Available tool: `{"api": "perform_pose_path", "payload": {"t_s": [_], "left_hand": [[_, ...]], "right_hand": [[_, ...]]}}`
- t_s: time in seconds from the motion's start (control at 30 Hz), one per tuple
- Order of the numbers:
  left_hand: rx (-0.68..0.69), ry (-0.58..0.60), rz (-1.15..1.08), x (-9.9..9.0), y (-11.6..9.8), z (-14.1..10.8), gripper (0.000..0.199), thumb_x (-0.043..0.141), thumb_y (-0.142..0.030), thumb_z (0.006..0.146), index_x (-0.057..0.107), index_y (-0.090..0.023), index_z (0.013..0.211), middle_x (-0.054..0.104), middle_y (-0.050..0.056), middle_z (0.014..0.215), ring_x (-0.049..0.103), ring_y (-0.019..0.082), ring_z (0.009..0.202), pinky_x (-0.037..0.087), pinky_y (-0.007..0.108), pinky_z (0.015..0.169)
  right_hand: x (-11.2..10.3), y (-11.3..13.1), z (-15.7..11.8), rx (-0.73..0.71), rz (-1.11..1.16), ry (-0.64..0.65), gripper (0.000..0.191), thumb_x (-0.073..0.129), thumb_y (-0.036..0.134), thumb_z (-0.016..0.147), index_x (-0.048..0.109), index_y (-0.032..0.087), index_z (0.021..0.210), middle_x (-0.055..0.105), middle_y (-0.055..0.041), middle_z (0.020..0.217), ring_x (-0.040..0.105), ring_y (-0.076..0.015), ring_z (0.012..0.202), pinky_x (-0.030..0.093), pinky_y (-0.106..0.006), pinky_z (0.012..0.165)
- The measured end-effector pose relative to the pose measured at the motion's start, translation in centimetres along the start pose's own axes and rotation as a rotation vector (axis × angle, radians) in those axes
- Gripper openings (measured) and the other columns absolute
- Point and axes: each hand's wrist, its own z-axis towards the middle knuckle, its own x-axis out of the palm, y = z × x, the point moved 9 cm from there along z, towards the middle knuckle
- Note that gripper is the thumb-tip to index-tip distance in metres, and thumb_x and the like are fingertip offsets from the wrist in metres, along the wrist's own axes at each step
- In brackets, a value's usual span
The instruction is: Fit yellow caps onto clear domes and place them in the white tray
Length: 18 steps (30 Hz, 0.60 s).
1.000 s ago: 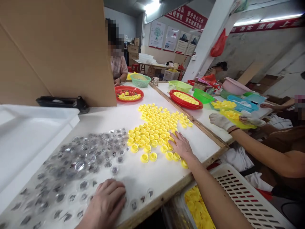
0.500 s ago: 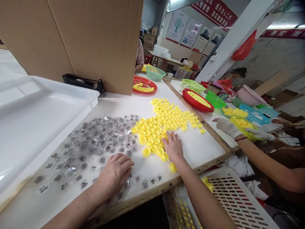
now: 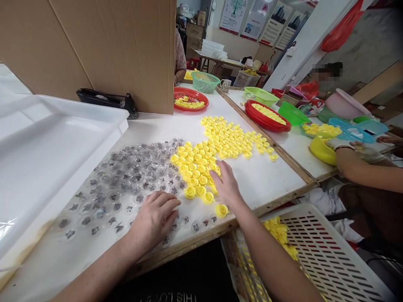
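My left hand [image 3: 155, 214] rests palm down near the front edge of the white table, at the border of the clear dome-shaped plastic pieces [image 3: 134, 174] with small dark figures inside. Its fingers are loosely bent, the thumb apart from them; the space under the palm is hidden. My right hand [image 3: 227, 184] has its fingers stretched out and the thumb spread, touching the right side of a cluster of small yellow cup-like pieces [image 3: 222, 140]. One loose yellow piece [image 3: 222, 210] lies by my right wrist, close to the wooden edge.
A large white tray [image 3: 94, 107] stands at left, before a cardboard sheet [image 3: 126, 54] and a black tape dispenser [image 3: 107, 102]. A red plate [image 3: 201, 94] sits at the back. Below right is a white slotted crate [image 3: 333, 243]. Across a wooden strip, a co-worker's gloved hands handle a yellow bowl [image 3: 321, 151].
My view has tilted down and shifted slightly. My right hand has moved a little left against the yellow pieces; my left hand stays nearly in place. The co-worker's yellow bowl has tipped.
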Motion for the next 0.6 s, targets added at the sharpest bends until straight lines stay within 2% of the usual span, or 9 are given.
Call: {"api": "perform_pose_path", "payload": {"t_s": [0.1,0.17,0.27,0.4,0.5,0.6], "left_hand": [[-0.003,-0.065,-0.030,-1.2,-0.2,-0.6,0.020,0.049,-0.017,0.087,0.062,-0.017,0.103,0.064,0.009,0.100,0.054,0.022,0.090,0.044,0.037,0.079],[-0.015,-0.092,-0.051,-1.8,-0.4,-1.1,0.020,0.051,-0.017,0.087,0.062,-0.017,0.103,0.064,0.009,0.099,0.055,0.021,0.089,0.044,0.036,0.078],[-0.066,-0.092,-0.088,-2.1,-0.5,-1.9,0.018,0.052,-0.018,0.087,0.062,-0.018,0.103,0.064,0.008,0.098,0.055,0.021,0.088,0.045,0.034,0.078],[-0.147,-0.056,-0.179,-2.0,-0.3,-2.8,0.019,0.050,-0.020,0.088,0.063,-0.020,0.102,0.065,0.008,0.098,0.057,0.021,0.090,0.047,0.035,0.079],[-0.333,0.008,-0.345,-1.4,1.0,-3.5,0.020,0.051,-0.026,0.088,0.063,-0.021,0.102,0.065,0.007,0.098,0.059,0.020,0.087,0.049,0.035,0.077],[-0.661,0.047,-0.778,0.2,2.6,-4.6,0.026,0.054,-0.035,0.087,0.061,-0.020,0.107,0.065,0.008,0.100,0.062,0.018,0.080,0.051,0.032,0.073]], "right_hand": [[-2.8,-1.1,-2.8,-0.043,0.049,0.055,0.028,0.053,0.031,0.085,0.057,0.022,0.111,0.057,-0.0086,0.114,0.057,-0.0235,0.103,0.047,-0.036,0.085],[-3.4,-1.2,-5.1,-0.083,0.052,0.162,0.022,0.060,0.027,0.079,0.060,0.024,0.101,0.059,-0.0038,0.102,0.060,-0.0210,0.091,0.049,-0.033,0.078],[-2.6,-0.9,-8.1,-0.138,-0.008,0.290,0.026,0.062,0.025,0.077,0.058,0.024,0.102,0.057,-0.0025,0.099,0.059,-0.0216,0.092,0.048,-0.034,0.077],[-1.4,-0.3,-9.2,-0.149,-0.041,0.272,0.019,0.055,0.018,0.078,0.056,0.023,0.097,0.058,-0.0036,0.094,0.059,-0.0221,0.087,0.048,-0.035,0.074],[-1.6,2.2,-9.0,-0.214,0.024,0.212,0.018,0.053,0.018,0.079,0.055,0.024,0.095,0.058,-0.0044,0.093,0.060,-0.0226,0.083,0.050,-0.037,0.071],[-2.5,7.8,-8.8,-0.375,0.193,0.163,0.021,0.053,0.018,0.081,0.055,0.026,0.100,0.059,-0.0052,0.094,0.059,-0.0227,0.086,0.050,-0.037,0.075]]}}
